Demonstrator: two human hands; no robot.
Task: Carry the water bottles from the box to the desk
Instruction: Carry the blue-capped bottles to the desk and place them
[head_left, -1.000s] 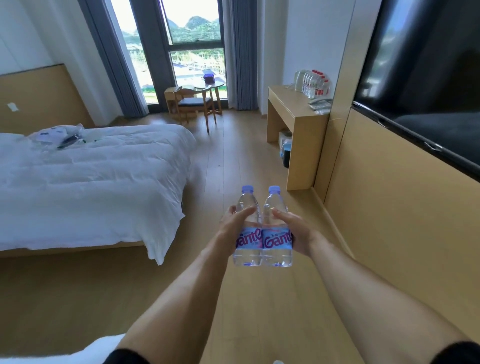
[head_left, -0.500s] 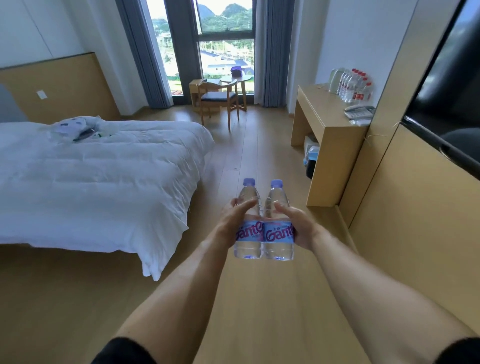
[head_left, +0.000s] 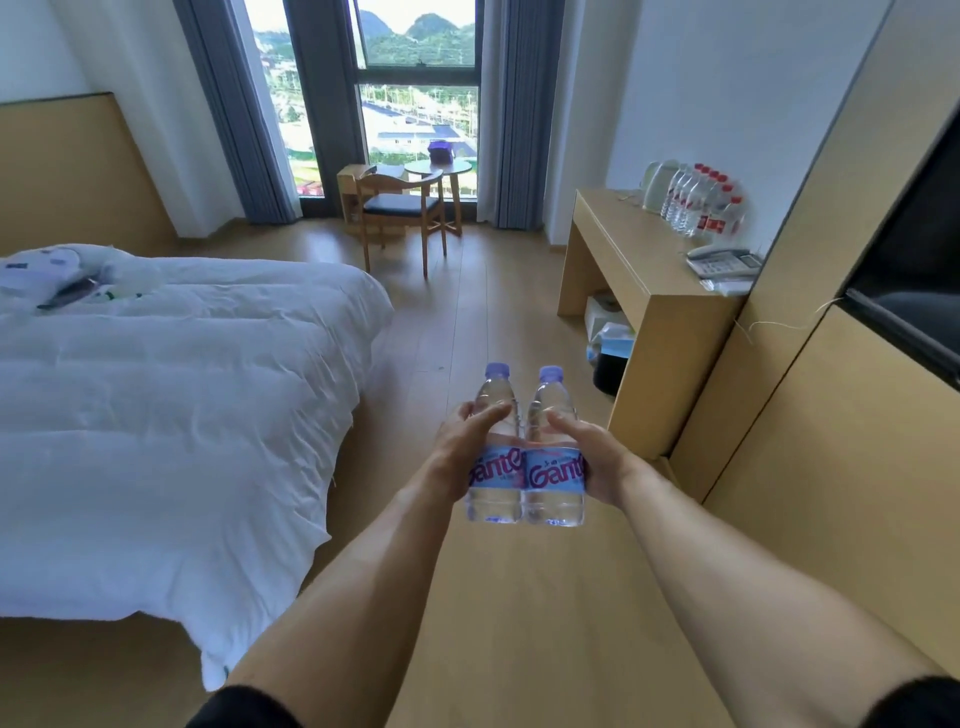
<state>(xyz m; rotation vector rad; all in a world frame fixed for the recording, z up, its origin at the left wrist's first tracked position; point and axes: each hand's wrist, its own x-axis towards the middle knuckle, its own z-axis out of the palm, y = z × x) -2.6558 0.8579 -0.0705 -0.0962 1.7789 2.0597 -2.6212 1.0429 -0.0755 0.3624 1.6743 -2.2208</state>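
Two clear water bottles with purple caps and blue labels are held upright side by side in front of me over the wooden floor. My left hand grips the left bottle, my right hand grips the right bottle, and the bottles touch each other. The wooden desk stands ahead on the right against the wall. Several red-labelled bottles stand at its back beside a white kettle. The box is out of view.
A bed with a white duvet fills the left. A telephone lies on the desk's near end; a black bin sits under the desk. A chair and small round table stand by the window. Dark TV on the right wall.
The view has advanced down the room: the desk, bed and window are closer and larger. Both hands keep the same hold on the two bottles.
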